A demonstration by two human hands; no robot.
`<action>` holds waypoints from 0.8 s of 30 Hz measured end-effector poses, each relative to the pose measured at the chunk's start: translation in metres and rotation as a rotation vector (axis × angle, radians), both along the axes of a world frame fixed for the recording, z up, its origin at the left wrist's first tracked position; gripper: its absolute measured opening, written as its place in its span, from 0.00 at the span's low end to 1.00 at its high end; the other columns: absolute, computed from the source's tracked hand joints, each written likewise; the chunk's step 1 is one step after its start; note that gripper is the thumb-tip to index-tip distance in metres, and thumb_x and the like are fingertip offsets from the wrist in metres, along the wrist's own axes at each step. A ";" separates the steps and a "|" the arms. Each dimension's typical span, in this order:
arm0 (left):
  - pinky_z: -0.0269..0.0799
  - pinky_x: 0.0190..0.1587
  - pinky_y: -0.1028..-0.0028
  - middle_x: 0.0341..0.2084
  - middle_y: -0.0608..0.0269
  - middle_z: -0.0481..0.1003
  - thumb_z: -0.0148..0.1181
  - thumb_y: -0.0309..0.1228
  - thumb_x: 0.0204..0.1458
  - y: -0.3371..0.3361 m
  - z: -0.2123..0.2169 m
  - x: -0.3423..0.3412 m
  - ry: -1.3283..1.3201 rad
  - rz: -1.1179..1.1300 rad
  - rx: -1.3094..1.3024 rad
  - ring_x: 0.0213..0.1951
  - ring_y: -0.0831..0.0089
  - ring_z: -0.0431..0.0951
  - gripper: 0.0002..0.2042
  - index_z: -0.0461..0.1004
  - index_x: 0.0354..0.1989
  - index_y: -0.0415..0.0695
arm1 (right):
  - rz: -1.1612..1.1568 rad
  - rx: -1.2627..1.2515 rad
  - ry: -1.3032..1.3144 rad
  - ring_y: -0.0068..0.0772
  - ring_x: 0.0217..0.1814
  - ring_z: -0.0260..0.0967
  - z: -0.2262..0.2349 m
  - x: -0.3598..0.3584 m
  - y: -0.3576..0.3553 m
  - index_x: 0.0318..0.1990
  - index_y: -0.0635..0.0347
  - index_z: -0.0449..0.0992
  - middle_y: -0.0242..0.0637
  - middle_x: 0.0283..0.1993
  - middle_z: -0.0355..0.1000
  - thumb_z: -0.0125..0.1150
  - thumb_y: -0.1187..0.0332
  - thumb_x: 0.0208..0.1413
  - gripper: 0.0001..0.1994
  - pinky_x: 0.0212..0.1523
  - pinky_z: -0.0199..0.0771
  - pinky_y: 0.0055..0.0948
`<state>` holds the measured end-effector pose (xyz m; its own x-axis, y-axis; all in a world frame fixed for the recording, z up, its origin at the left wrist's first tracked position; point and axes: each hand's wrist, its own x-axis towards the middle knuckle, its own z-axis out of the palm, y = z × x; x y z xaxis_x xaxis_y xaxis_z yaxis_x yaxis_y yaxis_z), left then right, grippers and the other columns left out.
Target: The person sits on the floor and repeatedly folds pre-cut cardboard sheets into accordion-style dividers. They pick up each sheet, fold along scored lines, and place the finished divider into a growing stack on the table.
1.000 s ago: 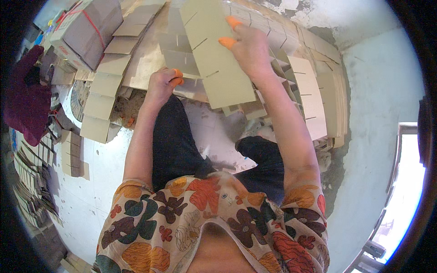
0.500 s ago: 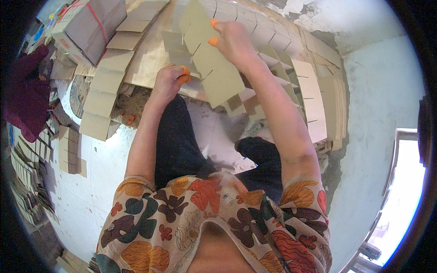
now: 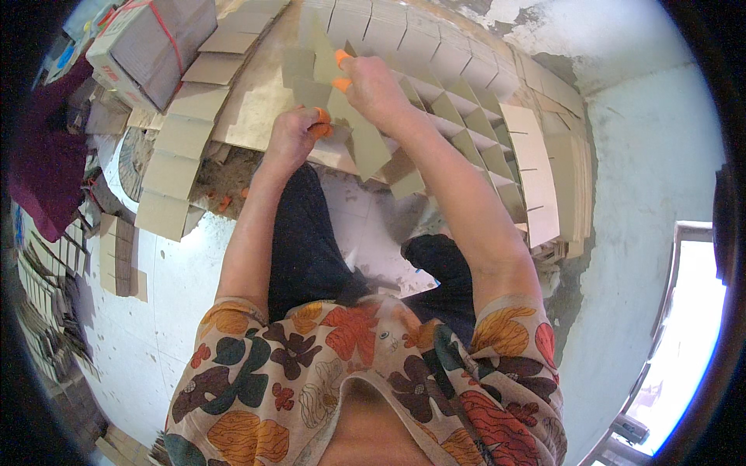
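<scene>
My right hand [image 3: 374, 92], with orange covers on its fingertips, grips the upper edge of a slotted cardboard strip [image 3: 362, 144]. The strip stands tilted above the work board, its lower end pointing toward my knees. Lower and to the left, my left hand [image 3: 292, 140], also in orange finger covers, is closed in a pinch at a second cardboard strip [image 3: 298, 65] that crosses the first. The exact grip is partly hidden by its fingers. Right of both hands lies a cardboard divider grid [image 3: 460, 124] of crossed strips, partly covered by my right forearm.
Slotted strips [image 3: 177, 140] lie in a row on the left, below a carton [image 3: 155, 54] tied with red string. More strips [image 3: 531, 171] line the right side by the wall [image 3: 637, 155]. A dark red cloth [image 3: 50, 155] hangs far left. The board [image 3: 247, 113] carries the work.
My right hand has moved left and slightly down with its strip, closer to my left hand. The strip has turned more edge-on, and more of the divider grid shows. My left hand has shifted slightly right.
</scene>
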<state>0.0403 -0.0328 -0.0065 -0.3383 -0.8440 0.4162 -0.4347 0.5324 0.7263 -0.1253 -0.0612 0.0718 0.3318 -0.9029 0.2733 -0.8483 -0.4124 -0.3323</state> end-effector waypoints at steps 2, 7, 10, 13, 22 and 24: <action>0.70 0.32 0.66 0.22 0.52 0.72 0.63 0.21 0.37 0.001 -0.002 0.002 -0.013 0.022 0.013 0.28 0.56 0.74 0.07 0.74 0.26 0.41 | -0.026 0.018 -0.009 0.54 0.34 0.71 0.003 0.007 0.008 0.29 0.67 0.73 0.56 0.29 0.71 0.58 0.72 0.44 0.06 0.35 0.73 0.43; 0.70 0.32 0.65 0.21 0.52 0.72 0.64 0.22 0.37 0.003 0.007 -0.006 -0.033 0.008 -0.014 0.28 0.56 0.74 0.07 0.74 0.27 0.41 | -0.054 0.059 0.176 0.53 0.36 0.72 -0.039 0.018 0.016 0.28 0.65 0.74 0.52 0.32 0.72 0.57 0.69 0.47 0.07 0.36 0.72 0.46; 0.70 0.34 0.65 0.25 0.53 0.73 0.65 0.25 0.36 0.005 0.007 -0.006 -0.121 0.020 -0.011 0.31 0.58 0.75 0.11 0.74 0.31 0.42 | -0.078 0.149 0.159 0.53 0.38 0.72 -0.030 0.016 0.017 0.30 0.63 0.74 0.48 0.33 0.72 0.54 0.66 0.50 0.09 0.37 0.72 0.47; 0.69 0.42 0.66 0.35 0.55 0.74 0.68 0.29 0.36 0.006 0.017 -0.010 -0.240 -0.009 -0.104 0.41 0.59 0.73 0.20 0.73 0.41 0.42 | -0.168 0.010 0.079 0.52 0.39 0.70 -0.025 -0.011 0.009 0.35 0.61 0.72 0.48 0.34 0.71 0.52 0.62 0.54 0.11 0.38 0.70 0.47; 0.52 0.63 0.63 0.60 0.54 0.58 0.73 0.30 0.24 -0.012 0.051 -0.057 -0.487 -0.174 -0.202 0.64 0.56 0.50 0.49 0.54 0.62 0.43 | -0.593 0.289 0.263 0.50 0.43 0.71 -0.011 -0.146 0.009 0.43 0.68 0.71 0.54 0.41 0.72 0.52 0.47 0.53 0.28 0.41 0.70 0.44; 0.51 0.64 0.62 0.62 0.56 0.55 0.73 0.28 0.25 -0.031 0.051 -0.063 -0.547 -0.195 -0.214 0.65 0.57 0.47 0.48 0.53 0.62 0.42 | -0.460 0.321 0.190 0.51 0.43 0.71 0.000 -0.130 0.025 0.43 0.68 0.71 0.55 0.39 0.72 0.51 0.43 0.52 0.30 0.42 0.70 0.44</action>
<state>-0.0222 -0.0639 0.0440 -0.6899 -0.6625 0.2919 -0.5943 0.7485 0.2942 -0.2551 -0.0359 0.0714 -0.0966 -0.9933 -0.0627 -0.9729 0.1075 -0.2045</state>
